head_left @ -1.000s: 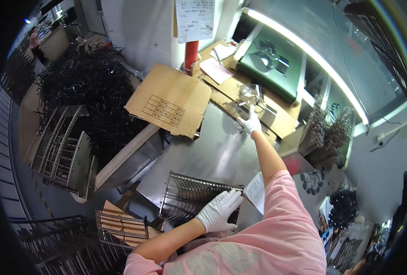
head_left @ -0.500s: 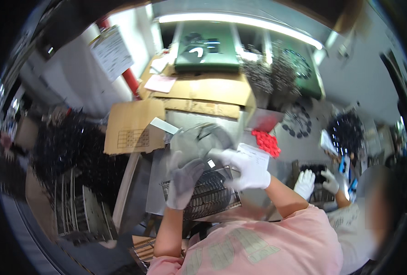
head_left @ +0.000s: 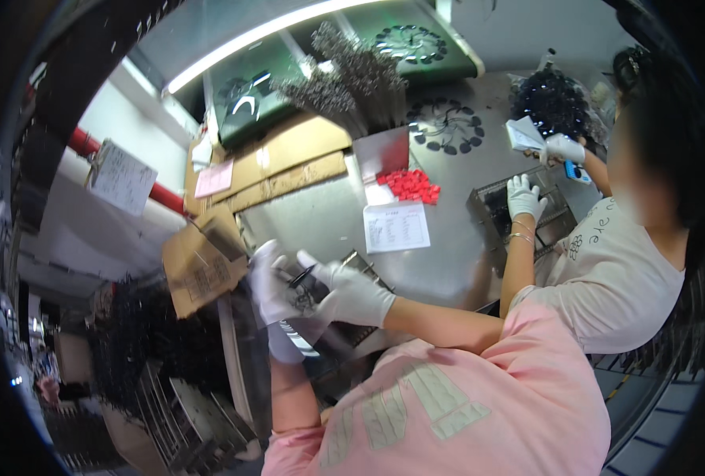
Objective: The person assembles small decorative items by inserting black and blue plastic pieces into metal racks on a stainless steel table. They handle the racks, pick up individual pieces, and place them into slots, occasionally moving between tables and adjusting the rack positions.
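The left hand in a white cloth glove (head_left: pixel 268 284) is up and blurry, so I can't tell if its fingers pinch anything. The right hand in a white cloth glove (head_left: pixel 358 298) is near it, at 4 o'clock. Its fingers curl by a small, thin black piece (head_left: pixel 301 276), but I can't tell how tight they are. That piece is between the two hands. Below it is a shiny, dark, flat sheet (head_left: pixel 298 337), too blurry to name.

The work looks partway to me: the black piece is up by the hands, not put down. How much is done or left, I can't tell.

From the right hand, one dark wire rack (head_left: pixel 366 268) peeks out at 12 o'clock. At 1 o'clock are one white printed paper (head_left: pixel 397 228), a pile of red plastic bits (head_left: pixel 410 186), too many to count, and two rings of black oval pieces (head_left: pixel 447 127). One brown cardboard flap (head_left: pixel 194 274) is at 9 o'clock.
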A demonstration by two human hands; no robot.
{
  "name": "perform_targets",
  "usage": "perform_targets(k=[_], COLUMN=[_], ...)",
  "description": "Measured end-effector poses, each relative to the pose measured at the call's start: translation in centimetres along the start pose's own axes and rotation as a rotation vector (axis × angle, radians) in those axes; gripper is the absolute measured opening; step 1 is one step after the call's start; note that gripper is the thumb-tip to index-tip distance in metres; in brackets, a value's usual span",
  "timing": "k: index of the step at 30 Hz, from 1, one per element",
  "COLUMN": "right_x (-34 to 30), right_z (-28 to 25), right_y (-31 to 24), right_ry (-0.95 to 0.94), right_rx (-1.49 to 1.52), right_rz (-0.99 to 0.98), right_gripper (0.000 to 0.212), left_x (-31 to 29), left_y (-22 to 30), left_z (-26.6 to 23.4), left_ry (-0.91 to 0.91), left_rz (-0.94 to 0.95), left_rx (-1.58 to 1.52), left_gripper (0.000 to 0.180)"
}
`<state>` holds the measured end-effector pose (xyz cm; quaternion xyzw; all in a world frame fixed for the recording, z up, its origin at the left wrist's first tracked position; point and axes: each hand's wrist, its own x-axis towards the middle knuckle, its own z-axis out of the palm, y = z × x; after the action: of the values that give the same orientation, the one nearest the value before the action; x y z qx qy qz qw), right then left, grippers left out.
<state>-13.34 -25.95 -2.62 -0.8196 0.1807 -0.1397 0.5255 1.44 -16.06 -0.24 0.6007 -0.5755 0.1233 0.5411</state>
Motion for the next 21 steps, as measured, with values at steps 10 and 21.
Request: perform_targets(k=[10,21], right_x=[-2.4,-2.9], right_z=[-3.0,-2.2], right_y=[13.5,15.6], right_ry=[0.016,-0.318], right_rx=[0.119,0.537], right_rz=[0.207,0.606], right_gripper=[0.063,0.067], left_x=[-5.3,-2.6], left_y=[3.1,4.4], left_z=[-14.1,-42.9], left_ry=[0.364,1.024], left_rz=[-0.484,-0.015], left_rx=[-1.298,-1.054], left_gripper=[0.100,0.049])
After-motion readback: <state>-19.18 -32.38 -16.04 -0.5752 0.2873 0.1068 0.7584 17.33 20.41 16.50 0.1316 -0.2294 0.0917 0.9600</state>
